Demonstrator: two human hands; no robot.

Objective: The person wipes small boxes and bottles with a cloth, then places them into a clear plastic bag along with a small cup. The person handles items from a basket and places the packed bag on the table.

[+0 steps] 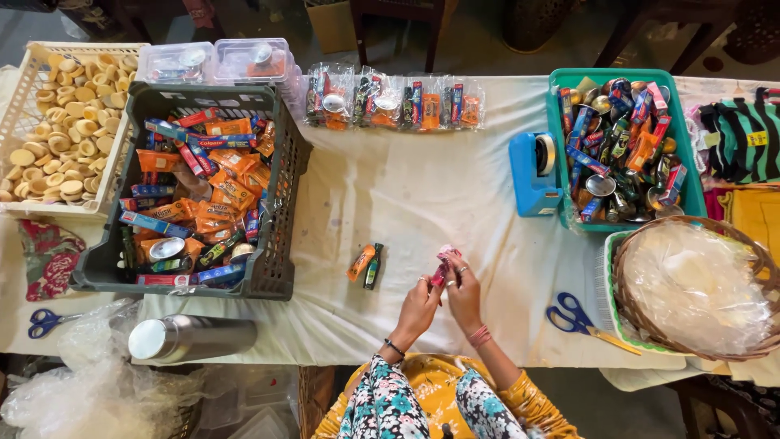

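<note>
Scissors: two; crates: three; flask: one.

White-clothed table, dark chair legs

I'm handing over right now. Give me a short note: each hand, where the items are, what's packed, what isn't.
Left hand and right hand together pinch a small pink packet above the white cloth.
Beside them lie an orange sachet and a dark green bottle, loose.
Done: filled clear bags lined up at the far edge.
Left: loose items in the grey crate and green basket.
</note>
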